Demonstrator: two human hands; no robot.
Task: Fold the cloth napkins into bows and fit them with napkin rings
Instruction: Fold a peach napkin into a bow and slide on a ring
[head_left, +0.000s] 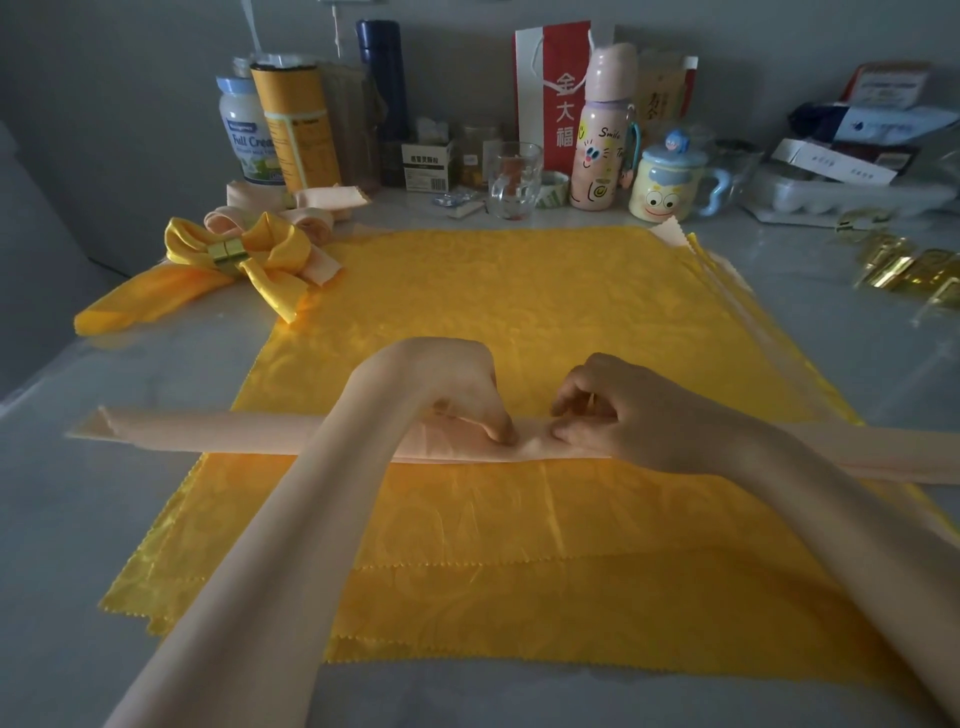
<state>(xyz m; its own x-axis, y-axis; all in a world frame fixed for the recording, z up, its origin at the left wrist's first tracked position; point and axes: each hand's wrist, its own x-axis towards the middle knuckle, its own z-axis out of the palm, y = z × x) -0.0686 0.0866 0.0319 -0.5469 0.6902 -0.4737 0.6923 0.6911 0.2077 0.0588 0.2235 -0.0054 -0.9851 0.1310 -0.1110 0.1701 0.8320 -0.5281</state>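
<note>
Head view shows the left hand (457, 384) and right hand (623, 410) side by side, fingertips curled and pinching the middle of the folded peach napkin (208, 434), which stretches out both ways across the yellow napkins (493, 312), bow (234, 249) beyond-left, rings (904, 265) beyond-right.

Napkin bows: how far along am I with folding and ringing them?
Done: one yellow bow wearing a gold napkin ring sits at the far left. In hand: a peach napkin folded into a long strip, left hand and right hand pinching its middle. Left: shaping and ringing that strip, then the flat yellow napkins underneath; spare gold rings wait at the right.
</note>
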